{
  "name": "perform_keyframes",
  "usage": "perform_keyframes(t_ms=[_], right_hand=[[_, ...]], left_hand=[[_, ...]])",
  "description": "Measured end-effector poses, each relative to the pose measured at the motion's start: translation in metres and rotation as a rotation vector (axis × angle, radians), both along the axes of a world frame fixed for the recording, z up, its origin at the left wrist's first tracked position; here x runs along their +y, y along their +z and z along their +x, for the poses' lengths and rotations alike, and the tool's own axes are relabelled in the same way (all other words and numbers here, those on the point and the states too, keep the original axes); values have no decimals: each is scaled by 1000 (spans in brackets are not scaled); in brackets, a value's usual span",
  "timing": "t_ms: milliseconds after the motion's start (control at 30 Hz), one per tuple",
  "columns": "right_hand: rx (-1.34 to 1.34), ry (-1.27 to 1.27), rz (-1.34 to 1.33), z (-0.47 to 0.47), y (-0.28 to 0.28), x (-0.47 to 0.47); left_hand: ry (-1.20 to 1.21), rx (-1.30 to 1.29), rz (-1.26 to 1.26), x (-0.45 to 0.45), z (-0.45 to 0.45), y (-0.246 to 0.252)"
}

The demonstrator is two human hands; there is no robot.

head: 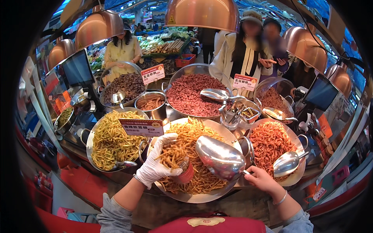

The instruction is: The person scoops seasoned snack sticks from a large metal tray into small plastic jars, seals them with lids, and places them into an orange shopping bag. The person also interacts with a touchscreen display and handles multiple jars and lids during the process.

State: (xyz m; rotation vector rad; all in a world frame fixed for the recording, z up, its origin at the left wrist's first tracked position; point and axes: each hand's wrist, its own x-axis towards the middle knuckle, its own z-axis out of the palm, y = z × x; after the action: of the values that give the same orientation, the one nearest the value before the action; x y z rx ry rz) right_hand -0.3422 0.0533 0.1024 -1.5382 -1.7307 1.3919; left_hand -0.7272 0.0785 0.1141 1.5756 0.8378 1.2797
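Note:
My left hand (154, 164) wears a thin white glove and cups a bunch of golden fried strips (170, 154). Just beside its thumb is a tilted clear cup with a red band (186, 174); whether the hand supports it I cannot tell. Bare, my right hand (259, 178) grips the handle of a large steel scoop (223, 158), whose rounded metal underside faces me. Both hands are over a wide steel pan (201, 199) heaped with the same strips. A red and white sign bearing writing (141, 127) stands at the pan's upper left.
Left is a pan of yellow-green strips (116, 139); right, a pan of reddish strips (269, 139) with a scoop (287, 164). Behind are dark red meat pieces (195, 93) and a tool cup (230, 119). Copper lamps (202, 14) hang overhead. Several people (242, 55) stand across the counter.

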Motion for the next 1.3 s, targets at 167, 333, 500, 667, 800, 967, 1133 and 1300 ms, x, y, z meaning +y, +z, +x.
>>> perform_keyframes(t_ms=[167,333,500,667,800,967,1133,1300], right_hand=[[144,-34,-65,-17,50,-19],[-171,80,124,-11,47,-17],[-384,-3,240,3,43,-13],[-140,23,148,-1,59,-17],[-330,87,225,-10,63,-19],[-542,50,375,5,46,-16],[-256,32,233,-2,64,-13],[-407,122,277,-13,76,-16]], left_hand=[[2,-39,-21,-1,-1,-13],[-50,-162,-90,-5,15,-5],[-58,-172,-86,-6,17,-6],[-49,-121,-86,-5,15,-8],[-52,-128,-84,-5,17,-9],[-48,-63,-9,-3,13,-11],[-38,-81,-39,-5,12,-12],[-82,-154,-82,-3,10,-12]])
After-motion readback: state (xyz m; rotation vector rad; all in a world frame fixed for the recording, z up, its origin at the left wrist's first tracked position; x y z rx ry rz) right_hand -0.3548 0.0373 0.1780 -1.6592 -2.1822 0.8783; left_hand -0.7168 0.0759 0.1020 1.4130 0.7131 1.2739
